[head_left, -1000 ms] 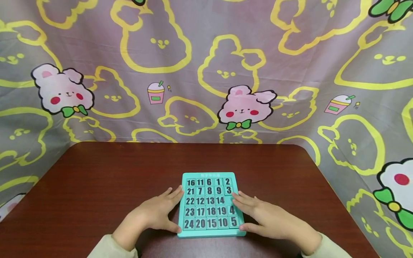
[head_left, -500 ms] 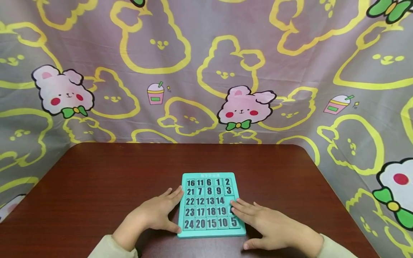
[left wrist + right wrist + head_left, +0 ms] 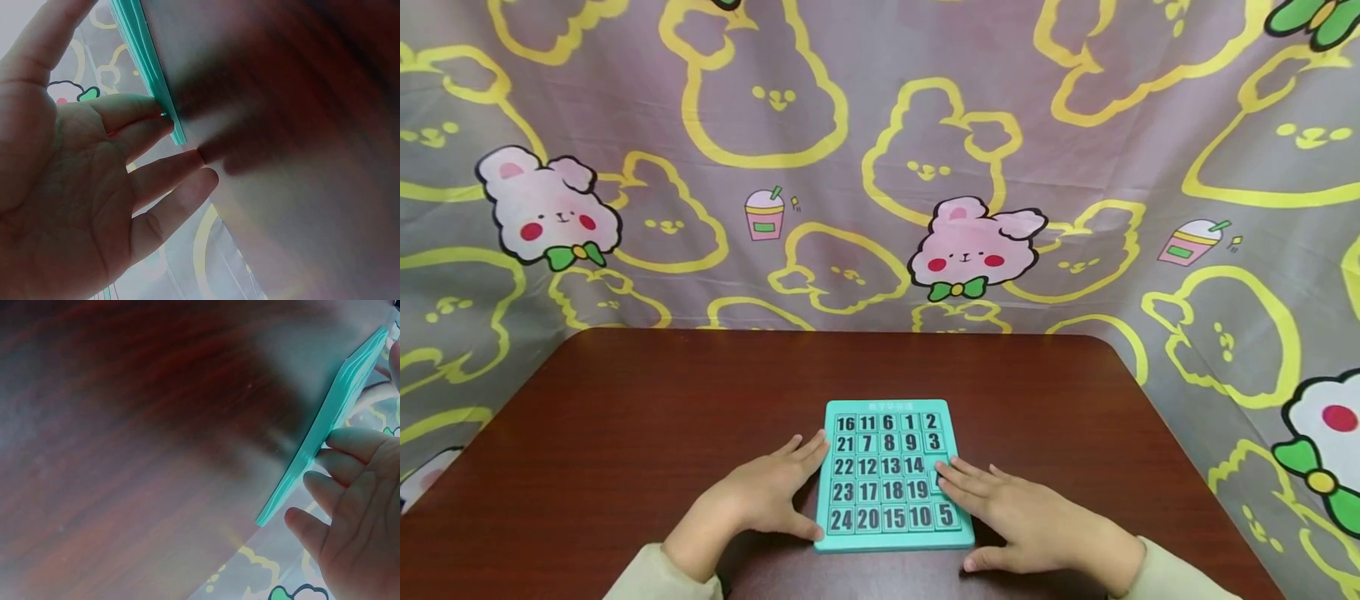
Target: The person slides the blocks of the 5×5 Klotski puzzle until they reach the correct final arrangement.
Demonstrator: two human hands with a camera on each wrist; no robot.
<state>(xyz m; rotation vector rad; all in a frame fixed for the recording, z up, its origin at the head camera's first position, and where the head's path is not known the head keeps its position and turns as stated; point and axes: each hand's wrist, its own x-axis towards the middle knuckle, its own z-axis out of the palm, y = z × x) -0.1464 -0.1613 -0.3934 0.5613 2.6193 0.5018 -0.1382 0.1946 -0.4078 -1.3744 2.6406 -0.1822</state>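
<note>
Square turquoise number-tile puzzle (image 3: 895,543) lies flat on red-brown wood-grain table (image 3: 700,392) | left hand (image 3: 767,493): fingers spread, touches puzzle's left edge | right hand (image 3: 1026,518): thumb apart, straight fingers on puzzle's right column

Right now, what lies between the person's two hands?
In the head view, a turquoise number puzzle lies between the left hand and the right hand, which overlaps its edge.

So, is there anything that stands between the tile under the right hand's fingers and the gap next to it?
Nothing visible does. In the head view, the gap lies directly beyond this tile, with the 3 tile on its far side. The right hand covers part of the tile; no other tile lies between.
</note>
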